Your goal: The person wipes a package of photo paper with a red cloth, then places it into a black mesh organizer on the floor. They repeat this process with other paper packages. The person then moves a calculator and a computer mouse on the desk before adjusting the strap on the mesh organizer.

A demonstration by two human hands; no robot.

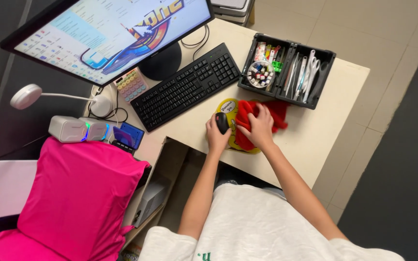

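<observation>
Presently, left fingers: my left hand [217, 131] is curled closed around the black mouse [222, 122], lifting or steadying it at the pad's left edge.
Right fingers: my right hand [260, 128] is bunched tight on the red cloth [257, 118], pressing it onto the yellow mouse pad [228, 107].
Method: I judge short strokes with the cloth flat under my palm best, mouse held clear so the pad's surface is reachable.
Near edges: the black organiser tray [286, 71] sits just beyond the cloth; the black keyboard [187, 86] lies near on the left.
Open room: bare desk [325, 121] to my right, ending at its front edge near my forearm.
</observation>
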